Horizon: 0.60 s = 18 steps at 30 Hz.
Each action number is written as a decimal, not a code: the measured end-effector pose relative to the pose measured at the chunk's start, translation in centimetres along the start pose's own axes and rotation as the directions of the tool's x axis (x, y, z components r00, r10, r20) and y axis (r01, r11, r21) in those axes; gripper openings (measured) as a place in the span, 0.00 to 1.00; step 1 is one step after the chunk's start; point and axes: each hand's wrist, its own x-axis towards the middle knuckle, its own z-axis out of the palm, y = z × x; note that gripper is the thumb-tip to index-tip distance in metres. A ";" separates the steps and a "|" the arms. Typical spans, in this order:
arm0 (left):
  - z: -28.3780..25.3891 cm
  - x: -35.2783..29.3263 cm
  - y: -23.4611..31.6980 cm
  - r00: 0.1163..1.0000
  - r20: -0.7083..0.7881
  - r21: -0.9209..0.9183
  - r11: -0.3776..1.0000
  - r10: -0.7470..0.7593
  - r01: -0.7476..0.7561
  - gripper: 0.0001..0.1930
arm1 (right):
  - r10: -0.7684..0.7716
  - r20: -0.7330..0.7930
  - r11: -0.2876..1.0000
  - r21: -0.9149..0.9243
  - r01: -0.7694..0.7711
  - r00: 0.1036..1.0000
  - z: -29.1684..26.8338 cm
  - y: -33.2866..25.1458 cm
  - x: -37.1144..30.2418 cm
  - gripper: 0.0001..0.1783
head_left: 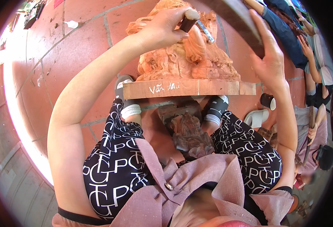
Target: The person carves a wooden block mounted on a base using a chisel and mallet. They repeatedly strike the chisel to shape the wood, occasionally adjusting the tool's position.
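- Wood carving [189, 56], pale orange, stands on its flat plank base [189, 89] above the knees, over the red tiled floor [60, 56].
- Chisel [196, 24]: left hand [161, 30], fingers closed round its handle, blade on the carving's upper folds.
- Right hand [268, 60], fingers wrapped on a dark wooden mallet [238, 17].
- Judgement: steady the blade angle, strike lightly, keep the base from sliding.
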 end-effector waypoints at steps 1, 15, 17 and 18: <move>-0.1 0.1 0.4 1.000 -0.013 -0.009 1.000 0.010 -0.010 0.22 | 0.026 -0.033 0.997 0.073 -0.024 0.999 0.4 0.5 -0.2 0.46; -5.9 -0.9 0.2 0.965 0.133 -0.511 0.818 -0.228 0.264 0.22 | 0.037 0.183 0.997 0.063 -0.049 0.982 -0.6 -0.3 -0.7 0.47; -4.3 -0.7 0.3 0.960 0.136 -0.520 0.806 -0.247 0.281 0.22 | -0.001 0.134 0.998 0.058 -0.006 0.991 -0.4 -0.5 -0.5 0.46; -3.8 -0.7 0.0 0.977 0.106 -0.448 0.869 -0.182 0.211 0.21 | 0.001 0.140 0.999 0.052 -0.009 0.990 -0.4 -0.5 -0.5 0.46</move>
